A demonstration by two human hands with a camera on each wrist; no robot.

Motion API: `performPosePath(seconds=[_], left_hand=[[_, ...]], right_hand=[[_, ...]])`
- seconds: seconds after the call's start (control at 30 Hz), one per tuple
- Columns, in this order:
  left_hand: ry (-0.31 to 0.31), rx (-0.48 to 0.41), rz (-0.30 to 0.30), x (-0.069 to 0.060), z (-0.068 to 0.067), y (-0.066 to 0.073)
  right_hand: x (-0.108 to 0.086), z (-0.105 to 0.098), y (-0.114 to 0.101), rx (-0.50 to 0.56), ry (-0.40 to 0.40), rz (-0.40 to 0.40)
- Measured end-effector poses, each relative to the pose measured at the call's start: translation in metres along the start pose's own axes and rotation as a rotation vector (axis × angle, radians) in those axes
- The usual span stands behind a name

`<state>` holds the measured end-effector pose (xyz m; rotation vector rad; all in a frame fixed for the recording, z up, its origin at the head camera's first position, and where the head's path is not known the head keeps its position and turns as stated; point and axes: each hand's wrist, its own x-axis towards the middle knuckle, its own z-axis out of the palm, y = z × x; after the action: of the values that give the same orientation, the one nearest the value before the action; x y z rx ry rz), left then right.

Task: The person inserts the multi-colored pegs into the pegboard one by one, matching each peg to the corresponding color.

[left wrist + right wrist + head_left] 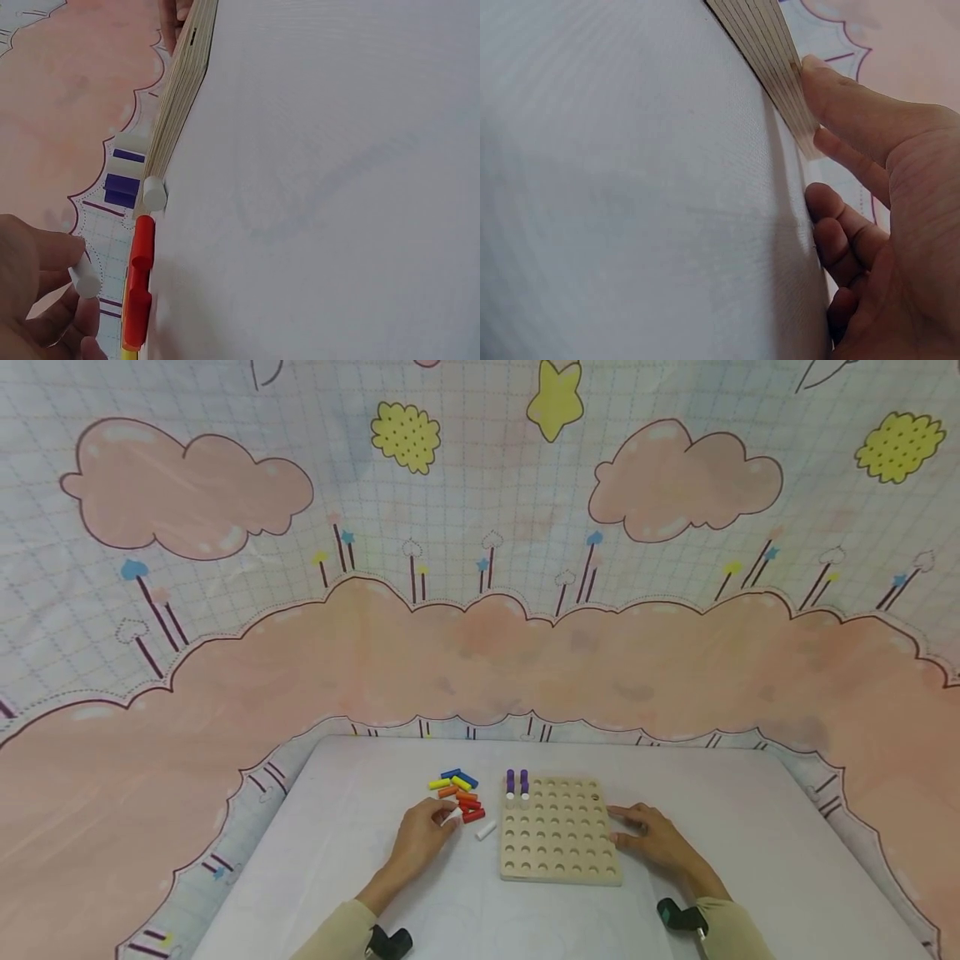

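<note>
My left hand (422,837) pinches a small white peg (85,279) between thumb and fingers, above the left side of the table. Close by its fingertips lie red pegs (472,816), and another white peg (487,830) rests on the table between this hand and the board. A square wooden pegboard (558,843) with rows of round holes lies flat to the right. Purple pegs (523,776) and two white pegs stand upright in its far left corner. At the board's right edge my right hand (660,841) rests, thumb and fingertip touching the side, its other fingers loosely bent.
Beyond the left hand lie orange pegs (447,792), yellow pegs (438,784) and blue pegs (468,780) in a loose pile. A white cloth covers the table (750,827). Behind it hangs a patterned backdrop (480,660) with clouds and stars.
</note>
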<state>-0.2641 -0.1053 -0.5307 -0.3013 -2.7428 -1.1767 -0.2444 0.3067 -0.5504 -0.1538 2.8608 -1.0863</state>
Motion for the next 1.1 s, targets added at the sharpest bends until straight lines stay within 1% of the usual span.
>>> performPosePath(seconds=[0.07,0.3,0.43,0.57,0.73,0.83,0.97,1.1], left_hand=[[0.009,-0.022,0.000,0.000,-0.001,-0.001],[0.050,-0.052,0.028,0.001,-0.006,-0.002],[0.062,-0.078,0.023,0.000,-0.011,0.000],[0.067,-0.100,0.007,0.000,-0.017,0.003],[0.089,-0.134,0.035,0.001,-0.021,0.007],[0.103,-0.172,0.054,0.002,-0.021,0.011],[0.116,-0.211,0.064,0.004,-0.020,0.018],[0.114,-0.225,0.067,0.005,-0.017,0.024]], right_hand=[[0.000,0.001,0.000,-0.003,0.002,0.001],[0.001,0.001,0.001,-0.003,0.007,0.005],[0.001,0.002,0.000,-0.010,0.008,0.003],[0.000,0.002,0.000,-0.018,0.009,0.010],[0.000,0.002,0.000,-0.002,0.007,0.015],[-0.001,0.001,-0.001,0.007,0.006,0.016],[-0.001,0.001,-0.002,0.008,0.001,0.027],[0.000,0.002,-0.001,0.013,0.001,0.032]])
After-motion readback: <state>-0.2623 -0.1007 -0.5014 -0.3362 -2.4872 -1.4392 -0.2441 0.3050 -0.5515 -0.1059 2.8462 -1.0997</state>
